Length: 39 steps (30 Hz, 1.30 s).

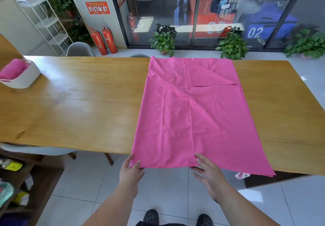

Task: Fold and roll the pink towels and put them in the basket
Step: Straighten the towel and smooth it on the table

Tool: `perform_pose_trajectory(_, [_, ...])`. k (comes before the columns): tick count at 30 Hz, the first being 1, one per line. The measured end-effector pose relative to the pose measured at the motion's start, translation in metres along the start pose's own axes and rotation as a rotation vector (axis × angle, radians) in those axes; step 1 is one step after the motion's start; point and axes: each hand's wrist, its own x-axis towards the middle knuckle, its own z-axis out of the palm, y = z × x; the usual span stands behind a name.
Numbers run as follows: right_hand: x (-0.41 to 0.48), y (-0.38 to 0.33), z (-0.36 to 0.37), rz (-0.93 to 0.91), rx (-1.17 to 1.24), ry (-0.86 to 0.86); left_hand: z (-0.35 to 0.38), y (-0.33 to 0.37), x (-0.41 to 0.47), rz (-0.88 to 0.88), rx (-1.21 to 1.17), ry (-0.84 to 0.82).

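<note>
A large pink towel (190, 113) lies spread flat on the wooden table (79, 102), with its far right corner folded over and its near edge hanging past the table's front. My left hand (131, 171) pinches the near left corner of the towel. My right hand (209, 174) holds the near edge around its middle, thumb on top and fingers underneath. A white basket (24, 80) stands at the table's far left end with a rolled pink towel (15, 67) inside it.
Grey chairs sit at the far side (80, 49) and the near left (40, 149) of the table. A shelf with clutter (15, 181) stands at the lower left. Potted plants (164, 39) and fire extinguishers (104, 40) line the glass wall beyond.
</note>
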Motion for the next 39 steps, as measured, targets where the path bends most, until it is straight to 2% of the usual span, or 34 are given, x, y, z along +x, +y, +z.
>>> perform_pose_trajectory(4, [-0.004, -0.001, 0.003, -0.029, 0.082, 0.062, -0.012, 0.013, 0.012, -0.001, 0.058, 0.039])
perform_pose_trajectory(8, [-0.002, 0.001, 0.002, -0.056, 0.118, 0.111, -0.020, 0.032, 0.026, 0.121, 0.296, -0.012])
perform_pose_trajectory(10, [0.000, 0.000, 0.003, -0.060, 0.117, 0.125, -0.021, 0.051, 0.028, 0.164, 0.334, -0.026])
perform_pose_trajectory(17, [0.009, 0.001, 0.006, -0.113, 0.113, 0.218, -0.028, 0.100, 0.035, 0.223, 0.218, -0.071])
perform_pose_trajectory(21, [0.008, 0.005, 0.014, -0.116, 0.128, 0.241, -0.027, 0.086, 0.041, 0.121, 0.110, -0.072])
perform_pose_trajectory(25, [0.007, 0.009, 0.014, -0.100, 0.112, 0.246, -0.027, 0.062, 0.047, 0.001, 0.215, -0.100])
perform_pose_trajectory(30, [0.006, 0.005, 0.012, -0.100, 0.106, 0.258, -0.025, 0.070, 0.047, 0.030, 0.371, -0.167])
perform_pose_trajectory(35, [0.002, 0.000, 0.013, -0.110, 0.172, 0.264, -0.024, 0.117, 0.030, 0.265, 0.046, -0.270])
perform_pose_trajectory(37, [0.002, 0.002, 0.017, -0.102, 0.183, 0.253, -0.029, 0.117, 0.029, 0.288, 0.018, -0.236])
perform_pose_trajectory(39, [0.003, 0.008, 0.019, -0.076, 0.159, 0.251, -0.036, 0.102, 0.035, 0.241, 0.111, -0.135])
